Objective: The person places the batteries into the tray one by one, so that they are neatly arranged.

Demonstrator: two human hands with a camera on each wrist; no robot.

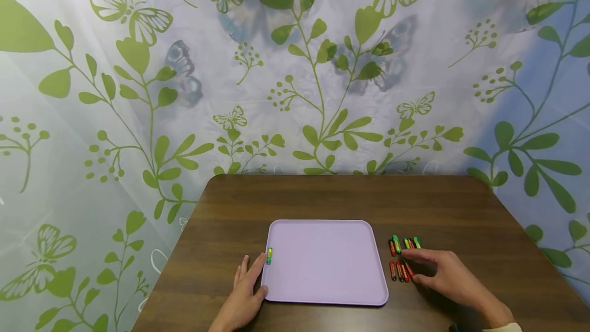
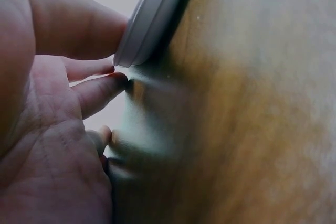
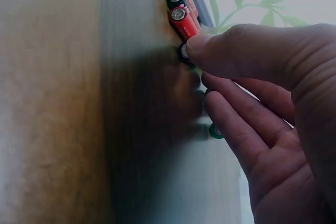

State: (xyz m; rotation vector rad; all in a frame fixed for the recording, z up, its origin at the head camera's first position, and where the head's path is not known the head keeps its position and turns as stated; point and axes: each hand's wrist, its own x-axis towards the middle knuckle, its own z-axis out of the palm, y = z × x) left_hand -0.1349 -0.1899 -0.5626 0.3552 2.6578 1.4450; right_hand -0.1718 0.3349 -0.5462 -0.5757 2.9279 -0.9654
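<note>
A lilac tray (image 1: pixel 324 265) lies flat on the table. One green-and-yellow battery (image 1: pixel 269 255) lies inside it, along the left rim. My left hand (image 1: pixel 241 293) rests at that rim; its thumb touches the tray's side (image 2: pixel 149 22) in the left wrist view, and its index fingertip is beside the battery. Right of the tray, my right hand (image 1: pixel 444 273) reaches over two rows of batteries. Its thumb and index finger are spread around a tilted red-and-black battery (image 1: pixel 408 269), the thumb at its near end. A firm grip on it is not visible.
More red-and-black batteries (image 1: pixel 393 270) lie in the near row. Green-and-yellow batteries (image 1: pixel 397 244) and red ones are mixed in the far row. The brown wooden table (image 1: pixel 345 196) ends at a patterned curtain (image 1: pixel 322 81) with green leaves and butterflies.
</note>
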